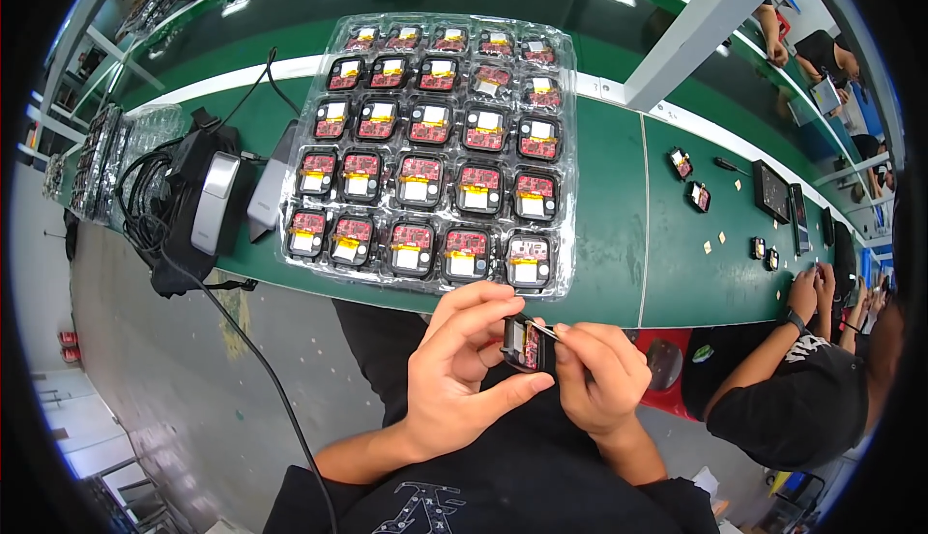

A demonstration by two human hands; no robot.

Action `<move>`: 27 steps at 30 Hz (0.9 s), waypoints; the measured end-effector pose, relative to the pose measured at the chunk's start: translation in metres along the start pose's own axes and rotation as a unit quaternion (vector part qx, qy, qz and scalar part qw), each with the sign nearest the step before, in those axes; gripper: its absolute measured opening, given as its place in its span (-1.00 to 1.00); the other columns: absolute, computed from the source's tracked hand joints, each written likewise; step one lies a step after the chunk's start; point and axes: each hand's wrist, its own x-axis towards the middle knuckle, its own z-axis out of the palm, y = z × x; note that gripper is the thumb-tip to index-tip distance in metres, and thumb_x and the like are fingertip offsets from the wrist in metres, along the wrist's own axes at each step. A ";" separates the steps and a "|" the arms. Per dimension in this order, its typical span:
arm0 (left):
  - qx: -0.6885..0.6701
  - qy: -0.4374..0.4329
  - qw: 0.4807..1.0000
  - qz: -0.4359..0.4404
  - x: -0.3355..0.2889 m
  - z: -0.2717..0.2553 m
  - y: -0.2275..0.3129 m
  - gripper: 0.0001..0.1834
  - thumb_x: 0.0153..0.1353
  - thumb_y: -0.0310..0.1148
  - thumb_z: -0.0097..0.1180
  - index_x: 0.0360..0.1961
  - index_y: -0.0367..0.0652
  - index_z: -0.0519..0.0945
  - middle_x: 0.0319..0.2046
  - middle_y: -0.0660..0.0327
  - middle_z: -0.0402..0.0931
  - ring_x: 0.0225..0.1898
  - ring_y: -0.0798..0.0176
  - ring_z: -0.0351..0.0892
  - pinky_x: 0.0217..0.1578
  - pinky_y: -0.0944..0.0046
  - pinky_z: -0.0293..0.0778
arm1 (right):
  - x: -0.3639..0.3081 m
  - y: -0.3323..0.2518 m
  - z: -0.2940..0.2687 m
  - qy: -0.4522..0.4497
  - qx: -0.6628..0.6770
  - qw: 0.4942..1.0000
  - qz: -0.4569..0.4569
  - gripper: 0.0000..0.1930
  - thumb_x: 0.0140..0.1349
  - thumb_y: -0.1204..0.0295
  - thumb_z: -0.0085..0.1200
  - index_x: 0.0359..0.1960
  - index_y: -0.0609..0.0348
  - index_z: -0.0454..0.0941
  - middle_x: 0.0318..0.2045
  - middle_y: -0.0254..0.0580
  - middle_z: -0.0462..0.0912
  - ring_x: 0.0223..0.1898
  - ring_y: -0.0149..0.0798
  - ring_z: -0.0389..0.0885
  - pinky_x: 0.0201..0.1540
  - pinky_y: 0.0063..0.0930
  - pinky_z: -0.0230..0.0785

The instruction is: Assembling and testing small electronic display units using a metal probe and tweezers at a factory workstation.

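Observation:
My left hand (pixel 462 372) is closed around a small black device housing (pixel 523 345), tilted upright in front of my chest. Its open side shows a red circuit board and a pale block. In my right hand (pixel 601 375), thumb and fingers pinch a thin metallic tool, apparently tweezers (pixel 543 328). The tool's tip is at the housing's upper edge; whether it touches the board I cannot tell. Just beyond my hands, a clear plastic tray (pixel 565 261) holds several rows of similar black housings with red boards, yellow tape and white blocks.
The tray lies on a green workbench (pixel 604 244). Left of it are a grey-silver box-shaped device (pixel 215 203), a black bag (pixel 184 244) and coiled cables (pixel 145 201). Stacked clear trays (pixel 101 162) stand farther left. At right, a co-worker (pixel 793 389) sits near loose housings (pixel 698 196).

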 end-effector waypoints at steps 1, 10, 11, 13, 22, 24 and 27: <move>0.000 0.012 1.000 -0.002 -0.001 0.001 0.000 -0.32 0.05 -0.71 0.39 0.23 -0.41 0.40 0.24 0.07 0.18 0.14 0.19 0.50 0.16 0.17 0.58 | -0.001 0.000 0.001 0.005 0.000 1.000 0.003 -0.79 0.03 0.70 0.28 -0.25 0.35 0.64 -0.38 -0.07 0.70 -0.48 -0.17 0.69 -0.44 -0.44 0.55; 0.015 0.007 1.000 0.004 0.000 -0.002 0.005 -0.30 0.03 -0.70 0.41 0.24 -0.43 0.43 0.27 0.07 0.15 0.17 0.17 0.49 0.14 0.16 0.63 | 0.000 0.002 0.001 0.009 -0.048 0.997 -0.065 -0.76 0.01 0.69 0.30 -0.23 0.39 0.66 -0.41 -0.06 0.67 -0.54 -0.21 0.66 -0.50 -0.46 0.50; 0.014 0.008 1.000 0.005 0.001 -0.002 0.006 -0.30 0.03 -0.70 0.41 0.24 -0.43 0.43 0.27 0.07 0.15 0.17 0.17 0.49 0.14 0.16 0.63 | 0.001 0.002 0.000 0.008 -0.048 0.997 -0.065 -0.76 0.01 0.69 0.30 -0.23 0.39 0.66 -0.41 -0.06 0.67 -0.54 -0.21 0.66 -0.50 -0.46 0.50; 0.030 -0.001 1.000 0.004 0.002 -0.003 0.008 -0.30 0.03 -0.70 0.41 0.24 -0.43 0.43 0.27 0.08 0.16 0.18 0.16 0.49 0.16 0.16 0.61 | 0.004 0.001 -0.003 0.014 -0.049 0.996 -0.068 -0.75 0.00 0.69 0.30 -0.23 0.39 0.66 -0.42 -0.07 0.66 -0.56 -0.23 0.63 -0.52 -0.47 0.48; 0.024 0.006 1.000 0.016 0.001 -0.006 0.005 -0.31 0.04 -0.69 0.41 0.24 -0.42 0.44 0.25 0.08 0.18 0.18 0.16 0.49 0.18 0.16 0.59 | 0.006 0.001 -0.002 -0.008 -0.043 0.997 -0.068 -0.75 -0.03 0.72 0.29 -0.24 0.41 0.66 -0.43 -0.08 0.65 -0.55 -0.23 0.63 -0.51 -0.47 0.48; 0.017 0.007 1.000 0.012 0.001 -0.006 0.005 -0.31 0.04 -0.69 0.41 0.24 -0.42 0.44 0.25 0.08 0.18 0.17 0.18 0.48 0.19 0.17 0.59 | 0.006 0.000 0.000 -0.008 -0.045 0.997 -0.067 -0.75 -0.03 0.72 0.29 -0.24 0.41 0.66 -0.43 -0.08 0.65 -0.55 -0.22 0.63 -0.51 -0.47 0.48; 0.011 0.014 1.000 0.007 0.000 -0.005 0.004 -0.31 0.04 -0.68 0.42 0.23 -0.41 0.45 0.24 0.10 0.18 0.16 0.22 0.46 0.19 0.17 0.58 | 0.005 -0.001 0.002 -0.005 -0.047 0.997 -0.063 -0.74 -0.03 0.74 0.29 -0.23 0.41 0.65 -0.42 -0.07 0.65 -0.53 -0.21 0.65 -0.49 -0.46 0.50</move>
